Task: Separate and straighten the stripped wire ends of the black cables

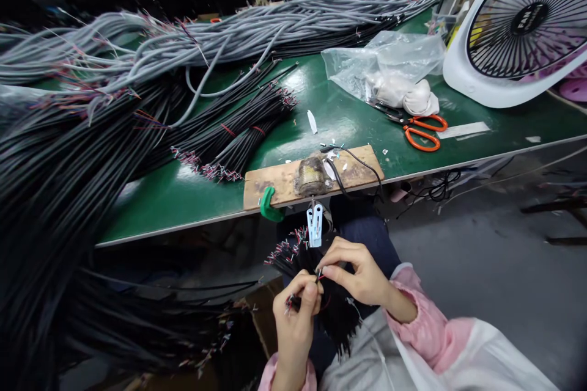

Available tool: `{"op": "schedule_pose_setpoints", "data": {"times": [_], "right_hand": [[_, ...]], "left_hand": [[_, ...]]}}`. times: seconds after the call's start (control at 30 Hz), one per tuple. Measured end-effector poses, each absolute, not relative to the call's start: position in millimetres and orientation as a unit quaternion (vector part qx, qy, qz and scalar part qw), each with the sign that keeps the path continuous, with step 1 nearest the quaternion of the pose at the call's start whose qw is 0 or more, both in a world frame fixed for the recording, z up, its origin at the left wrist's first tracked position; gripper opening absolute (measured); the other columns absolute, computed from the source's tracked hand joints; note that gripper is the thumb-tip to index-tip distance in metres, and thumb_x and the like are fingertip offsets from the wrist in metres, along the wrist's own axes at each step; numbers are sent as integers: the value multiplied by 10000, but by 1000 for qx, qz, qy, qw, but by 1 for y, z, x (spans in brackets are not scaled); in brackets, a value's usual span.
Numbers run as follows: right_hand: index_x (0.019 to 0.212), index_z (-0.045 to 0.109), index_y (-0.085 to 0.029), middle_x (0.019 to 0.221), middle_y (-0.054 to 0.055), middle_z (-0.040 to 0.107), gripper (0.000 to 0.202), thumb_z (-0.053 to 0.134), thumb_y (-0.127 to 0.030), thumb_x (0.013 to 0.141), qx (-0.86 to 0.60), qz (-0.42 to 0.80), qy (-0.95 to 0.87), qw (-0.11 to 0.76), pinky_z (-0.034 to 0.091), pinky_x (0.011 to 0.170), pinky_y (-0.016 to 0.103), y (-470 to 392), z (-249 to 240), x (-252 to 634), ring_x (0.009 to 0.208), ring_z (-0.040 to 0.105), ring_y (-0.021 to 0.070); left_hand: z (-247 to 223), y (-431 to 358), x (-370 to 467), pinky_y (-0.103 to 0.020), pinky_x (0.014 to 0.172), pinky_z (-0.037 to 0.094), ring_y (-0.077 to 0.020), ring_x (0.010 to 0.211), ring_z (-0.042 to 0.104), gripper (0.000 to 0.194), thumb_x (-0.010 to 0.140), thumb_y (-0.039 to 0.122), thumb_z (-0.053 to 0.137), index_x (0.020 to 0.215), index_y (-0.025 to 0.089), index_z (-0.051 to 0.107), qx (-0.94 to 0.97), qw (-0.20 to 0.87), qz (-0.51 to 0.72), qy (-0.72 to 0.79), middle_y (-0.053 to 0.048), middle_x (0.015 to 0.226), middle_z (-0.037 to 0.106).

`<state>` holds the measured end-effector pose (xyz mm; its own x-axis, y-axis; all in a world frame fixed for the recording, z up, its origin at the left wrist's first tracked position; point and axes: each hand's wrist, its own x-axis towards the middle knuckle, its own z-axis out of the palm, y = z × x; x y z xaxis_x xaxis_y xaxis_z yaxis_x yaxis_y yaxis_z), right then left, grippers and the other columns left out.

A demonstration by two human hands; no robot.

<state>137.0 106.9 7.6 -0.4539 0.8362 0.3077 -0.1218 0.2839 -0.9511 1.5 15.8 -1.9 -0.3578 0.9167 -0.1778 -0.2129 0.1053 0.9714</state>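
My left hand (298, 305) is closed around black cable ends, and red and white wire tips stick out by its fingers. Just right of it, my right hand (353, 269) pinches the thin coloured wires at the end of a black cable (318, 277). A bundle of black cables (337, 324) lies across my lap under both hands, with stripped coloured ends toward the table. Directly above the hands, a light blue clothes peg (314, 226) is fixed to a small motor (312, 176) on a wooden board (275, 182).
A green clamp (271, 204) grips the board at the table edge. Orange-handled scissors (422, 131), a plastic bag (385, 61) and a white fan (477, 73) stand to the right. Grey cables (257, 30) and black cable bundles (238, 128) cover the back and left.
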Motion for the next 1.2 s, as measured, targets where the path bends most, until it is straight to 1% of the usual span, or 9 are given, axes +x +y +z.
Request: {"op": "schedule_pose_setpoints", "data": {"times": [0.17,0.33,0.47,0.7,0.8,0.9,1.03,1.13,1.2], "right_hand": [[869,773,-160,745,77,727,319,621,-413,989,-262,536,-667,445,505,656,316,107,8,138,705,618,186],[860,774,-157,755,82,739,328,610,-404,999,-262,539,-667,443,503,665,313,108,7,137,706,621,181],[860,774,-155,732,74,725,345,616,-433,991,-246,545,-670,440,501,651,308,108,5,136,694,614,178],[858,767,-154,753,85,742,332,610,-411,1000,-249,534,-674,445,508,657,313,106,9,140,698,623,180],[843,756,-158,734,77,722,290,612,-358,997,-288,504,-670,464,499,631,305,105,13,142,681,618,177],[781,731,-169,671,52,683,252,650,-322,964,-306,470,-681,471,479,607,304,100,17,142,635,591,170],[796,733,-163,696,53,692,223,735,-360,899,-311,452,-694,466,486,626,307,91,20,136,652,608,175],[802,728,-159,717,61,689,178,687,-284,920,-325,458,-684,465,491,622,294,87,20,133,669,611,174],[783,724,-158,710,56,677,177,652,-233,926,-320,486,-672,458,486,606,278,88,20,133,654,602,163]], "left_hand": [[0,14,1,-210,432,250,-71,480,356,368,889,417,724,657,141,654,309,474,582,584,12,624,483],[1,12,0,-213,437,253,-80,493,379,398,889,408,723,613,144,609,312,476,587,576,9,619,473],[-1,11,-1,-216,436,234,-77,490,352,410,893,421,715,611,146,600,317,483,581,573,17,613,450],[1,10,0,-229,457,257,-90,484,368,408,870,450,728,611,160,604,320,447,571,610,27,595,466],[1,11,1,-234,501,303,-104,520,397,370,870,393,742,613,170,595,330,414,587,613,39,596,454],[1,13,2,-242,552,354,-124,570,433,335,850,339,769,612,179,595,330,379,612,611,39,612,469],[-2,14,6,-247,614,407,-140,630,489,246,807,285,811,654,186,645,328,368,628,602,32,661,527],[-5,12,5,-243,646,417,-141,663,509,209,822,241,803,680,193,657,336,374,626,596,31,684,539],[-7,10,3,-238,631,405,-136,659,502,206,836,228,792,682,190,660,345,392,620,586,27,682,533]]}}
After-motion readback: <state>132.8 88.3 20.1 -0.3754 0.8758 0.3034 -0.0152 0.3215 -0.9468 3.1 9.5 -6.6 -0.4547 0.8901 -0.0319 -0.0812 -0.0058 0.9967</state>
